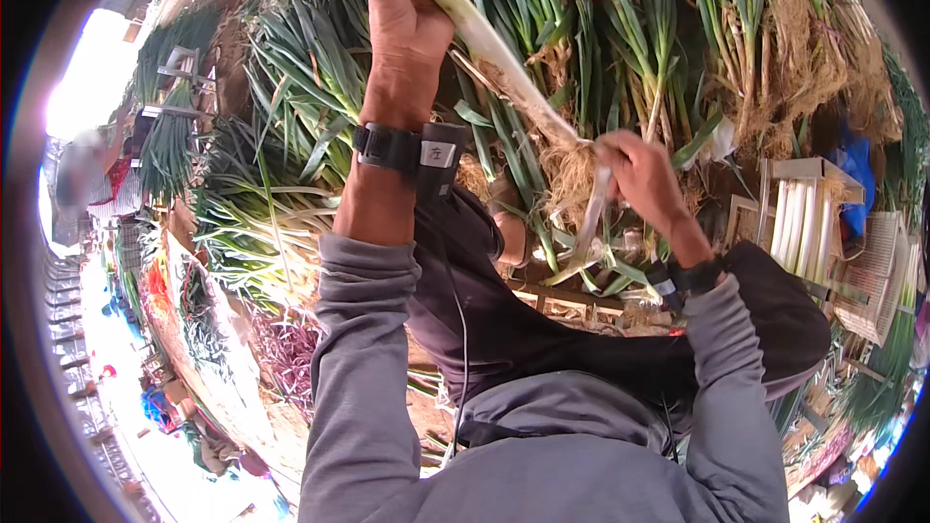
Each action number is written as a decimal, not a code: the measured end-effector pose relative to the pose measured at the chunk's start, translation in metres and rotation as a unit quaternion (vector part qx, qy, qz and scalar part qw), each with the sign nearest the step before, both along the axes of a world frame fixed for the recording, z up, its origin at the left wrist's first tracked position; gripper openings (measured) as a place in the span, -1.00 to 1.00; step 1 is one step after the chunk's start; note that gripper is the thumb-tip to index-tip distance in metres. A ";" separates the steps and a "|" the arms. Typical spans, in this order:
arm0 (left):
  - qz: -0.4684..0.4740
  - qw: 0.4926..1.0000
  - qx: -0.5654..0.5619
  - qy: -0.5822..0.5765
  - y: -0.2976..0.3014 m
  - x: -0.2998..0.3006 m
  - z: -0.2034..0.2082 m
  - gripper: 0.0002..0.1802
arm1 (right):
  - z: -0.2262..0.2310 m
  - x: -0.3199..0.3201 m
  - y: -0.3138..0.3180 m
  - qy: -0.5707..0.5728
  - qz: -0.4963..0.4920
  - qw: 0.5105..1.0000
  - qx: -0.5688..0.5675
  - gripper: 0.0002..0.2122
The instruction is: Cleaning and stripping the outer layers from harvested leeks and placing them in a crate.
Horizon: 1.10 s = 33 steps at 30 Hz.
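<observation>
A long green onion (518, 87) slants across the space before me, green top up at the left and stringy roots (572, 184) down at the right. My left hand (412, 5) is wrapped round its upper stalk. Close by the root end, my right hand (639, 174) is closed on a pale strip of outer skin (593, 218), which hangs below the fingers beside the roots. Whether this strip is still joined to the stalk I cannot tell. Loose leaf pieces (620, 271) lie under that hand.
Rows of unpeeled green onions (630, 19) cover the ground ahead, and more lie at the left (262, 232). A rack of white peeled stalks (804, 223) stands at the right, near a blue bag (854, 184). Purple-red leaves (286, 353) lie at the lower left.
</observation>
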<state>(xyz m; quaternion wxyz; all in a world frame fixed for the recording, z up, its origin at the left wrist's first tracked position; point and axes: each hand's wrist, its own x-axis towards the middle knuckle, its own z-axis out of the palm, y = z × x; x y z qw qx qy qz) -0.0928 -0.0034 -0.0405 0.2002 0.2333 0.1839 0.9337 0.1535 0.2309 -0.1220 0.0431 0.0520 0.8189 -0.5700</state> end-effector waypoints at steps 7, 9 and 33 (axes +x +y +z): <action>0.181 0.970 -0.137 -0.088 0.018 0.027 0.018 -0.66 | -0.077 0.058 0.048 -0.013 0.112 0.962 0.247 -0.70; 0.128 0.983 -0.110 -0.068 0.027 0.030 0.016 -0.72 | -0.020 0.015 0.034 0.059 0.020 0.981 0.186 -0.68; 0.073 0.980 -0.185 -0.029 0.076 0.071 0.013 -0.59 | 0.080 -0.105 -0.026 0.190 -0.037 0.980 -0.055 -0.86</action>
